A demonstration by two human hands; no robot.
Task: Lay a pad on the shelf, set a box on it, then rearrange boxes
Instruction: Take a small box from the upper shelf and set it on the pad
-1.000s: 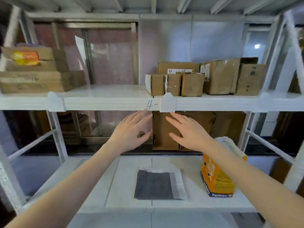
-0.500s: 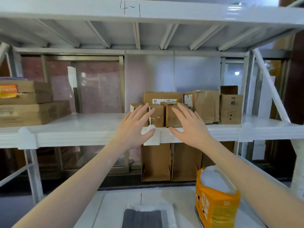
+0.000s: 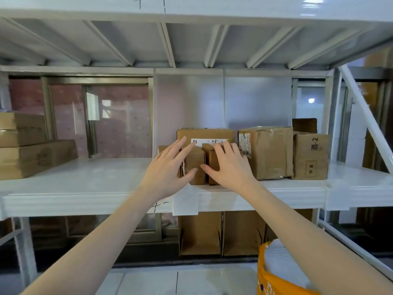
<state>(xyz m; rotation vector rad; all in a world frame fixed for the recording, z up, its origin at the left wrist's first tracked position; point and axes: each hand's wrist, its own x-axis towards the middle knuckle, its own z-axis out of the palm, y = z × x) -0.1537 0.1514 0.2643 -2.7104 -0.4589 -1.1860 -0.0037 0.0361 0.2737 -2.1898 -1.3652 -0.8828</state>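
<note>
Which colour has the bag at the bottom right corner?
The bag is orange, with white contents; the head view shows it.

Both bare forearms reach up and forward, converging toward the middle. The left hand (image 3: 170,167) and right hand (image 3: 228,167) are spread flat, fingers splayed, thumbs pointing inward and nearly meeting, gripping nothing.

Orange bag (image 3: 276,279) at lower right, glass-panelled window frame (image 3: 95,116) behind the rack, handwritten beam marking (image 3: 158,206)

Left hand (image 3: 168,167), right hand (image 3: 228,167) risen to small boxes (image 3: 196,167) (fingers spread); pad gone from view
</note>
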